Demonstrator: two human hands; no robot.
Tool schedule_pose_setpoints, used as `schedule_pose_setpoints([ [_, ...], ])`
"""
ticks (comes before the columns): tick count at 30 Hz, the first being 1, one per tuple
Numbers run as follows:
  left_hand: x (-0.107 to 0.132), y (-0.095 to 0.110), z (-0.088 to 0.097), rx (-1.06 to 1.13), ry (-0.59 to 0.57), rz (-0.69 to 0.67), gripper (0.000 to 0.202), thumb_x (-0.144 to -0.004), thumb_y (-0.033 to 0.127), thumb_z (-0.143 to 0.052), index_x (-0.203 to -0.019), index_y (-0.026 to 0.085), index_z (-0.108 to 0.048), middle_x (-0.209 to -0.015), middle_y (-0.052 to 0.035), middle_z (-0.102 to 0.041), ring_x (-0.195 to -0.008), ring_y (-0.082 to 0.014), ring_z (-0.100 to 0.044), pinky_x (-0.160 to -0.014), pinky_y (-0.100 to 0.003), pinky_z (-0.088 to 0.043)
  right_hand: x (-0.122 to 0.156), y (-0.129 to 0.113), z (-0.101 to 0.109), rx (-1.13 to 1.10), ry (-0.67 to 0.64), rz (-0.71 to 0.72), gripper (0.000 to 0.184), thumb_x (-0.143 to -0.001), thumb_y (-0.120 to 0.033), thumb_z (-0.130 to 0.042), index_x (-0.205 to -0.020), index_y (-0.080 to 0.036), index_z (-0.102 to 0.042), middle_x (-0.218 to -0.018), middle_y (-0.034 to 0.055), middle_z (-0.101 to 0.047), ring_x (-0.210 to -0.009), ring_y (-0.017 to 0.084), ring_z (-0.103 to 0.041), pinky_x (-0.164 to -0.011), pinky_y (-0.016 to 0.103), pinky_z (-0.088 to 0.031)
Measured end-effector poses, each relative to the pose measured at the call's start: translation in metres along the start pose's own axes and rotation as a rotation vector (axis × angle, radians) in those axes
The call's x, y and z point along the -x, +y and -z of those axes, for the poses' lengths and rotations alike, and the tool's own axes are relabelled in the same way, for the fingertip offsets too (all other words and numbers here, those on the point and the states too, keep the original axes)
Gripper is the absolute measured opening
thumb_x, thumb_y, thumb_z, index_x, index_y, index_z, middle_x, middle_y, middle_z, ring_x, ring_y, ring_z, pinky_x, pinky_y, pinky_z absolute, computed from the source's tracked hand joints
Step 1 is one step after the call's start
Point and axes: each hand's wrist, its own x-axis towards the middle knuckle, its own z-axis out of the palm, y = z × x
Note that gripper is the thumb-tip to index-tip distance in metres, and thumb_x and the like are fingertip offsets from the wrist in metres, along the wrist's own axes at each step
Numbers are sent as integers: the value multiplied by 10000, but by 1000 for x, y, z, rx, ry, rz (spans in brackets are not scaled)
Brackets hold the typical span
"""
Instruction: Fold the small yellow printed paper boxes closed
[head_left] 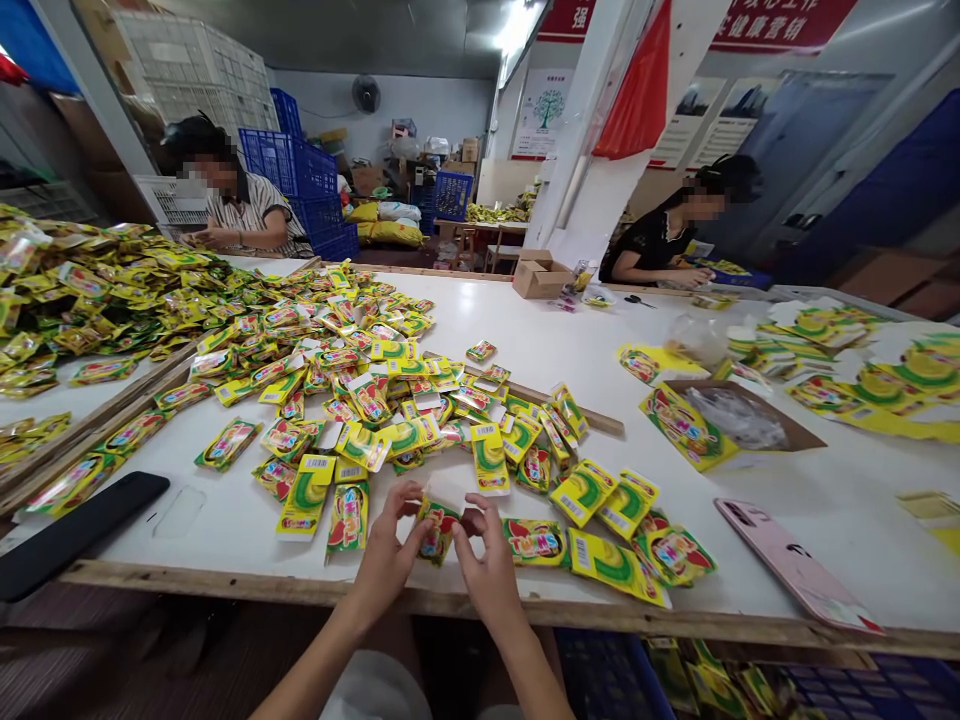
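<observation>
Near the table's front edge, a small yellow-and-red candy packet (pixel 437 530) is held upright between my two hands. My left hand (pixel 395 535) pinches its left side with thumb and fingers. On the opposite side, my right hand (pixel 480 540) grips it with thumb and bent fingers. A pale flap shows at the packet's top. Just left of my hands lies another packet (pixel 347 515), and a flat yellow card sleeve (pixel 306 497) is beside it. To the right lie a TWINS packet (pixel 537 542) and a yellow sleeve (pixel 615 565).
A large heap of packets (pixel 112 290) fills the left. A wooden strip (pixel 555 402) crosses the table. An open display box (pixel 690 425) holds clear plastic. A pink phone (pixel 787 560) and a black phone (pixel 82 530) lie near the edge. Two people (pixel 251 215) (pixel 660 240) sit across.
</observation>
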Motion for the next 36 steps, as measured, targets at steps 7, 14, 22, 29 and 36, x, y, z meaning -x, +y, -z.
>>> schedule_pose_setpoints([
  [7,-1,-4,12,169,-259,147,266,-840,263,-612,-1100,209,-627,-1027,-68,-674,-876,-205,-658,-795,-329,-532,-3,2,10,-21,-169,11,199,-910,-280,-502,-1070,-207,-595,-983,52,-673,-881,187,-631,-784,272,-493],
  [14,-8,-3,9,129,-200,48,217,-876,209,-544,-1077,220,-623,-1103,-71,-662,-1132,-223,-578,-974,-364,-461,-19,7,5,-62,-93,42,143,-881,-298,-554,-950,-197,-628,-893,49,-663,-860,194,-626,-778,283,-492],
  [22,-3,7,7,59,-192,42,134,-890,271,-547,-927,190,-646,-1028,-74,-682,-1005,-210,-633,-892,-329,-490,-15,-3,5,-75,-135,117,117,-873,-258,-575,-914,-202,-668,-942,54,-663,-907,187,-613,-785,274,-480],
  [29,-12,9,1,61,-65,140,159,-836,277,-591,-935,165,-645,-857,-46,-686,-791,-186,-638,-729,-290,-506,-20,-11,-3,-7,-36,-18,141,-834,-298,-594,-865,-172,-650,-721,18,-647,-668,158,-582,-642,248,-469],
  [36,-8,0,3,97,-107,137,176,-870,311,-568,-931,179,-669,-909,-56,-696,-883,-206,-652,-797,-316,-514,-17,-4,-4,-57,-76,-47,207,-866,-370,-570,-837,-178,-643,-814,48,-680,-768,185,-626,-700,263,-488],
])
